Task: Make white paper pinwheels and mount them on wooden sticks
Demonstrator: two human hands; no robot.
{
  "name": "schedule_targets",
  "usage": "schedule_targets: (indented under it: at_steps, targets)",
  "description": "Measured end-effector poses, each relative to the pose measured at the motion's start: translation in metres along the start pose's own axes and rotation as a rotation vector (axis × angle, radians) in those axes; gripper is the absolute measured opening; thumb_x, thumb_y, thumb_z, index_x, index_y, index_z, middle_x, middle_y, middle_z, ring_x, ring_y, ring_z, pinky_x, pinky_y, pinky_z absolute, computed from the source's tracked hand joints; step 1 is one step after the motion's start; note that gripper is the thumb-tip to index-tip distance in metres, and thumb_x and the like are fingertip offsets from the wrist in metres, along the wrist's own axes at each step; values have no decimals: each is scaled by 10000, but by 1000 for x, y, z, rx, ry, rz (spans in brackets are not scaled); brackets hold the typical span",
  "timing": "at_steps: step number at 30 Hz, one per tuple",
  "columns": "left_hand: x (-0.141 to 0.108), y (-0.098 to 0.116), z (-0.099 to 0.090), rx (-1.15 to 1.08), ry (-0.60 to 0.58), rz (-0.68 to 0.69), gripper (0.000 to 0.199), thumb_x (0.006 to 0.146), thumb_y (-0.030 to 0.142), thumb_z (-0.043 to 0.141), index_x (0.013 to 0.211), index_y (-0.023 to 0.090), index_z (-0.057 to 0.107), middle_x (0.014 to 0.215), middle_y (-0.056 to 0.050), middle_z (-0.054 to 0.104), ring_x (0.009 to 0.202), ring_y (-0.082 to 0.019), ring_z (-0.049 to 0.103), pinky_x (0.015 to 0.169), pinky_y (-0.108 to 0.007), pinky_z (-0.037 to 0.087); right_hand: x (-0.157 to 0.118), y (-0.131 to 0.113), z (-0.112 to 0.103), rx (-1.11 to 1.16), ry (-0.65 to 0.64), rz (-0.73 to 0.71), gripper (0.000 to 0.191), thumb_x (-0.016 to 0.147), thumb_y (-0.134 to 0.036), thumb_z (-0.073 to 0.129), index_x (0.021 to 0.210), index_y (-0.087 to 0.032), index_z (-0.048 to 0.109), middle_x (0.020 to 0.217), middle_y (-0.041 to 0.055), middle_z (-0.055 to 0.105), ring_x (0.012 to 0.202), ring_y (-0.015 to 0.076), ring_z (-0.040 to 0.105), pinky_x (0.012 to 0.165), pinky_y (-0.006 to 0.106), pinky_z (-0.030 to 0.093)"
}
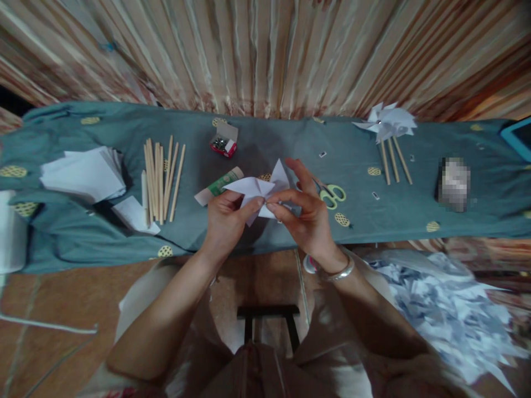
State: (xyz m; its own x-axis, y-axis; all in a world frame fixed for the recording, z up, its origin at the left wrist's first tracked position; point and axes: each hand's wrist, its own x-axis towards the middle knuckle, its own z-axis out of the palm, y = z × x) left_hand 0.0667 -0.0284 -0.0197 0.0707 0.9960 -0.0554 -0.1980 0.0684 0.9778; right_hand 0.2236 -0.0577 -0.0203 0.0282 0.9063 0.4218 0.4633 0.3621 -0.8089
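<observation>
Above the front of the table, both hands hold a white paper pinwheel (pixel 249 188) with pointed blades folded toward its middle. My left hand (pixel 226 221) grips it from the left, its thumb pressed near the centre. My right hand (pixel 305 213) pinches at the centre with thumb and index finger; whatever may be between those fingertips is too small to make out. Behind my left hand lies a green and white glue stick (pixel 219 185). Green-handled scissors (pixel 332 195) rest just beyond my right hand. A small red box (pixel 224 141) of metal pins stands open farther back.
To the left lie a stack of white paper (pixel 85 174), several wooden sticks (pixel 160 179) and a loose paper piece (pixel 135 214). Finished pinwheels (pixel 392 122) on sticks lie at the back right, near a blurred object (pixel 454 184). A paper heap (pixel 448 304) sits below, right of my legs.
</observation>
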Motion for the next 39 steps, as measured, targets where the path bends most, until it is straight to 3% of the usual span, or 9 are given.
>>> schedule_targets:
  at_steps: [8, 20, 25, 39]
  targets:
    - [-1, 2, -3, -6, -22, -23, 193, 676, 273, 828, 846, 194, 782, 881, -29, 778, 841, -202, 696, 814, -322, 567, 2, 2, 0, 95, -32, 58, 19, 845, -280, 735, 861, -286, 744, 1527, -45, 483, 1461, 263, 394, 1228, 484, 285]
    - [-1, 3, -3, 11, -40, -22, 166, 687, 258, 803, 832, 183, 774, 833, -14, 760, 795, -185, 685, 786, -313, 569, 4, 4, 1, 214, -45, 120, 70, 817, -291, 763, 848, -229, 752, 1500, 54, 517, 1449, 260, 418, 1226, 451, 288]
    - [0, 2, -3, 19, -36, -8, 145, 679, 248, 803, 804, 185, 767, 798, -11, 749, 799, -189, 685, 759, -300, 565, 4, 6, 3, 265, -43, 148, 41, 824, -299, 752, 827, -258, 747, 1450, 7, 565, 1450, 249, 414, 1217, 456, 300]
    - [0, 1, -4, 8, -21, 26, 197, 662, 273, 836, 825, 180, 778, 840, -25, 771, 783, -182, 687, 759, -302, 568, 5, 3, 3, 308, -55, 186, 53, 822, -318, 757, 811, -266, 757, 1419, 6, 596, 1460, 253, 400, 1196, 444, 337]
